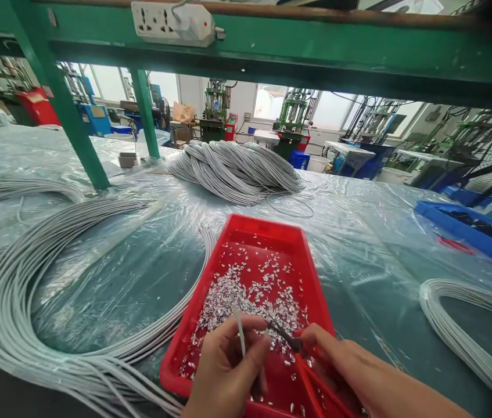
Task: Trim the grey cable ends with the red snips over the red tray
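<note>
We see a wide tabletop [359, 255] with a green surface under clear, wrinkled plastic sheeting, and we take the rectangular red plastic tray [315, 278] as our landmark. A green metal frame [280, 49] crosses above and beyond the tray, its slanted posts standing to the left. Left of the tray, a large looping bundle of pale grey cables [6, 302] curves round, its ends reaching the tray's left side. Beyond the tray lies a twisted heap of grey cables [237, 168]. To the right of the tray is a bent bundle of light grey cables [455, 337], and farther right and back is a long blue plastic tray [467, 229] holding dark pieces. High on the frame, behind and left of the red tray, we see a white power strip [171, 23] with a plug in it. Over the red tray's near part are our two hands: the left hand [230, 363] is curled nearly closed, with a thin, pale grey cable [240, 334] held in its fingers; the right hand [337, 360] is closed around red-handled pliers with dark metal jaws [287, 338], their tip at the left fingertips. Smallest are the shiny silver scraps [223, 296], scattered and piled inside the red tray.
</note>
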The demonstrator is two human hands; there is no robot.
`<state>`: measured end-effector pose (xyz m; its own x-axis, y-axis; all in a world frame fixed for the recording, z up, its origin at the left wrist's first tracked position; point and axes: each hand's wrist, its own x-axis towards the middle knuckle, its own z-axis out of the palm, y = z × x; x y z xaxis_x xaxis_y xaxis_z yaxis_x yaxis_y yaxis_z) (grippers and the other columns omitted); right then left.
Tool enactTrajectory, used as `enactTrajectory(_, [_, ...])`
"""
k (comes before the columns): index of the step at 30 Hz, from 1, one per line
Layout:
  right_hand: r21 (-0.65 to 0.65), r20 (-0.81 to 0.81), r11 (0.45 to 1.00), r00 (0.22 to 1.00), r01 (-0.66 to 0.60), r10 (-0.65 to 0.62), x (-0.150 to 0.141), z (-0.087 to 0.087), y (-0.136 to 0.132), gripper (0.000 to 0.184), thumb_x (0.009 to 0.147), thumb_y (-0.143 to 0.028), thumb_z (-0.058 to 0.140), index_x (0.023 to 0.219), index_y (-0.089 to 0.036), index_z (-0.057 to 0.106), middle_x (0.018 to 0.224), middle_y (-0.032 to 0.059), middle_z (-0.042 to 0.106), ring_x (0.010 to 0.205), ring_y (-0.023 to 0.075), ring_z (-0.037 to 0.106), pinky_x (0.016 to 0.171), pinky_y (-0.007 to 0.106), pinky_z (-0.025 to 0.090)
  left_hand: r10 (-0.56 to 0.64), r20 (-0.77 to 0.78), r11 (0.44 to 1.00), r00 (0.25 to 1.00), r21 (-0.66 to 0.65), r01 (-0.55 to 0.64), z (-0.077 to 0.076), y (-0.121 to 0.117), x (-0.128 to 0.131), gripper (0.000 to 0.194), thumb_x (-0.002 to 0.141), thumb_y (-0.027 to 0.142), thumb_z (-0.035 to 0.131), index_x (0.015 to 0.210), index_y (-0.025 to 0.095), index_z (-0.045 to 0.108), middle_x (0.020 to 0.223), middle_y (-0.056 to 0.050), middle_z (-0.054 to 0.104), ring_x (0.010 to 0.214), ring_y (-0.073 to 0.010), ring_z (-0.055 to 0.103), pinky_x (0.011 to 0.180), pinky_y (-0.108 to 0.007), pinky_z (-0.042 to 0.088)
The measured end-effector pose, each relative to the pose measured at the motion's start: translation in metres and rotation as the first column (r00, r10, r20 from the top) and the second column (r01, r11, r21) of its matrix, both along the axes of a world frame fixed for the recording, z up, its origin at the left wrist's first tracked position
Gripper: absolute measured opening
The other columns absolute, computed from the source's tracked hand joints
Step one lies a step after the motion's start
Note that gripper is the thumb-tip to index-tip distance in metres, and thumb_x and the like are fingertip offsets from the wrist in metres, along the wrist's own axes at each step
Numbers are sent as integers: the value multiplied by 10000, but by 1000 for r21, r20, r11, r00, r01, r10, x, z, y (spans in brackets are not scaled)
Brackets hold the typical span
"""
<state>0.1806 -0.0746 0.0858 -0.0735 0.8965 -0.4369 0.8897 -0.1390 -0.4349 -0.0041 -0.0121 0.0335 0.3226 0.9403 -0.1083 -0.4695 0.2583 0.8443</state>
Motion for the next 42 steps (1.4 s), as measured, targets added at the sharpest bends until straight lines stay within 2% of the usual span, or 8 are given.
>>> enactTrajectory(4, [175, -145, 982, 988, 76, -51, -9, -7, -1, 768, 752, -493, 630, 1416, -169, 423, 1159, 170, 604, 1108, 332, 547, 930, 419, 462, -33, -30, 999, 999, 16, 33, 1, 1, -1, 349, 650, 347, 771, 811, 106, 576, 469, 66, 481, 360, -16, 444, 386, -97, 330])
enactTrajectory(11, [139, -225, 987, 973, 80, -47, -14, 0, 6, 713, 775, -473, 624, 1395, -166, 453, 1107, 156, 628, 1074, 319, 566, 904, 413, 478, -83, -50, 996, 995, 26, 84, 3, 1, -4, 302, 687, 318, 732, 814, 113, 550, 486, 69, 470, 374, -12, 434, 396, -101, 325])
enactTrajectory(18, [-65, -293, 998, 956, 0, -19, 0, 10, 3, 652, 877, -489, 525, 1435, -184, 383, 1341, 149, 481, 1242, 319, 440, 1031, 459, 374, -126, -62, 992, 990, 6, 127, 6, 1, -6, 297, 688, 313, 727, 809, 109, 549, 533, 53, 498, 367, -3, 427, 388, -102, 312])
enactTrajectory(21, [-152, -377, 988, 925, -9, -50, 0, 14, 5, 793, 881, -622, 442, 1481, -129, 278, 1369, 171, 448, 1303, 344, 352, 1063, 473, 329, -138, -65, 990, 988, -1, 138, 5, 3, -7, 290, 695, 306, 726, 817, 107, 554, 511, 61, 482, 365, 0, 421, 386, -91, 299])
enactTrajectory(25, [-127, -206, 990, 978, -64, 37, -3, 24, 5, 756, 911, -619, 367, 1490, -144, 261, 1435, 158, 368, 1294, 326, 364, 1083, 470, 298, -206, -46, 976, 977, 60, 209, -9, 8, -7, 264, 742, 318, 706, 836, 120, 557, 500, 74, 447, 355, 3, 394, 355, -82, 256])
enactTrajectory(32, [-40, -167, 992, 979, -123, 115, -5, 30, 8, 410, 914, -398, 409, 1234, -175, 536, 1127, 131, 584, 1073, 291, 542, 896, 443, 460, -288, -40, 949, 957, 120, 291, -15, 9, -6, 230, 768, 311, 685, 834, 124, 570, 527, 65, 456, 352, -2, 390, 335, -89, 246])
enactTrajectory(37, [-30, -178, 999, 983, -38, 32, -2, 19, 4, 516, 902, -426, 440, 1367, -202, 430, 1165, 125, 563, 1044, 267, 554, 929, 449, 442, -194, -71, 980, 978, 37, 197, 1, 6, -8, 208, 722, 259, 709, 791, 109, 582, 546, 60, 472, 362, 13, 398, 367, -79, 268])
enactTrajectory(42, [-63, -40, 997, 998, -48, 45, -6, 22, -6, 528, 800, -514, 589, 1265, -278, 509, 1157, 100, 562, 1018, 278, 560, 868, 420, 478, -286, 7, 938, 958, 205, 279, -14, 9, -10, 142, 773, 265, 690, 809, 138, 637, 613, 33, 492, 375, 1, 430, 351, -82, 287])
